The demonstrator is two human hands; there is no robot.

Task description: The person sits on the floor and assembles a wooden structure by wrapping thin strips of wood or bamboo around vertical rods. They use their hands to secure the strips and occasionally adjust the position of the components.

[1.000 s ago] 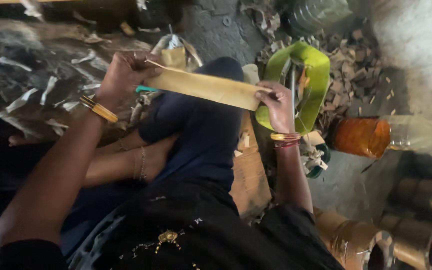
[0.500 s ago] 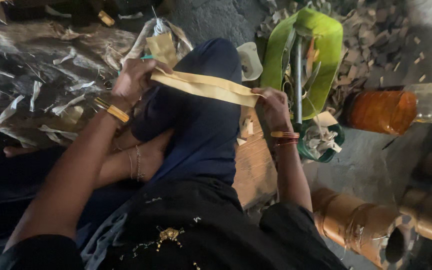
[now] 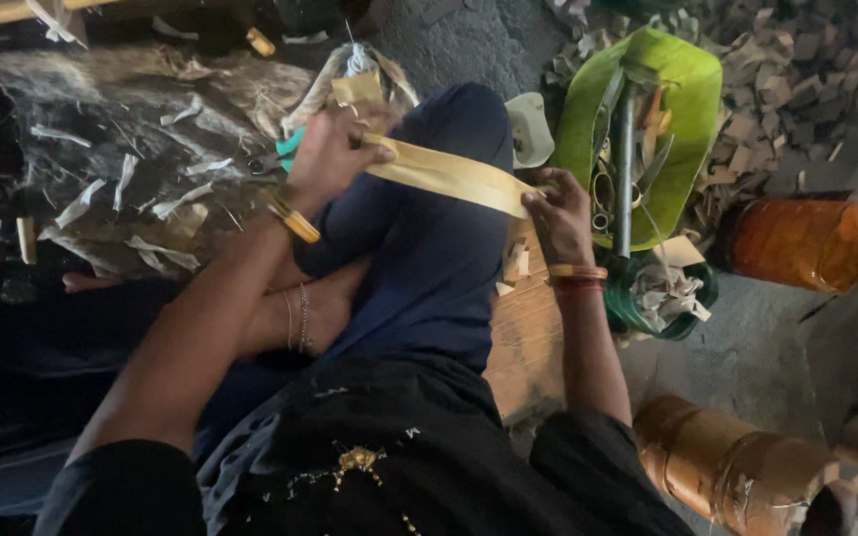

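Observation:
A pale yellow strip (image 3: 449, 177), flat and thin like split bamboo, lies across my raised knee in dark blue cloth (image 3: 429, 248). My left hand (image 3: 328, 159) grips its left end, fingers folded over the top, with a teal-handled tool partly hidden under the palm. My right hand (image 3: 556, 213) pinches the strip's right end. Both wrists wear bangles.
A green tray (image 3: 692, 89) holding metal tools stands at the upper right, above a dark green bowl (image 3: 662, 303) of scraps. An orange plastic bottle (image 3: 806, 243) lies at the right. Bamboo tubes (image 3: 737, 462) lie at the lower right. Shavings litter a dark sheet (image 3: 121, 189) at the left. A wooden board (image 3: 526, 337) sits beside my knee.
The strip has tilted down to the right and my right hand has lowered with it. The view has shifted, so the tray and bottle sit lower in the picture.

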